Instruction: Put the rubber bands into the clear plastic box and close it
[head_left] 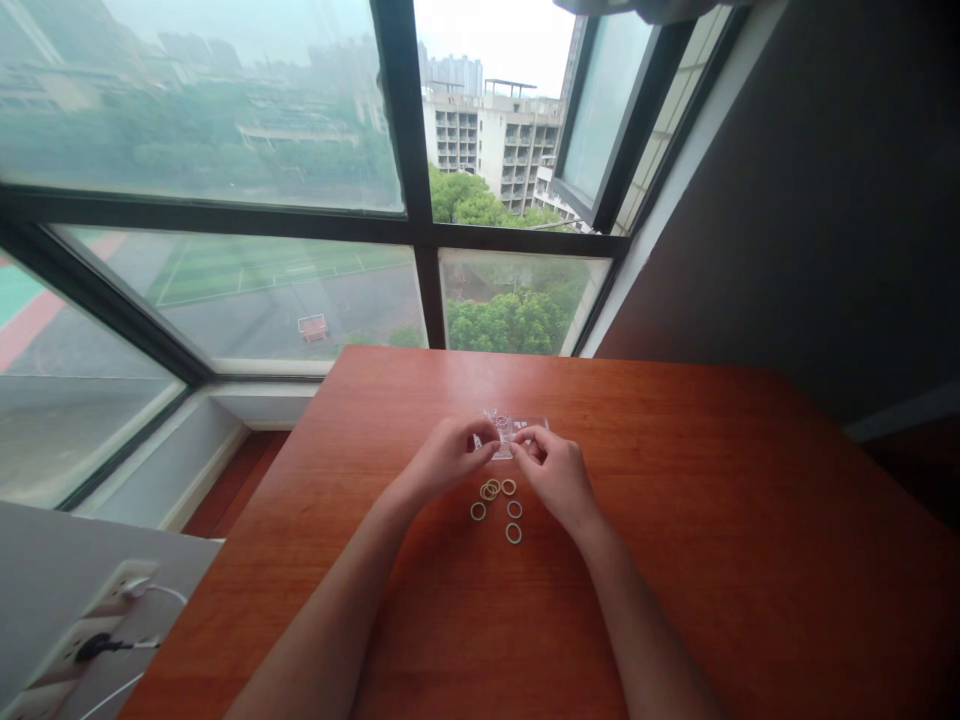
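Observation:
My left hand [452, 455] and my right hand [553, 470] are close together over the middle of the table. Each is closed in a pinch, thumb against fingers, with the fingertips a short way apart. What they pinch is too small to make out. Behind the fingertips lies a clear plastic piece [504, 424] with white marks, partly hidden by both hands; whether it is a bag or a box I cannot tell. Nearer to me, between my wrists, several small pale rings [514, 533] lie flat on the wood. A few of them overlap below my left fingers.
The reddish-brown wooden table [712, 520] reaches out on both sides of my arms. Dark-framed windows [424, 235] stand beyond its far edge, with one pane [604, 120] swung out. Wall sockets [97, 630] with plugs and cords are at the lower left.

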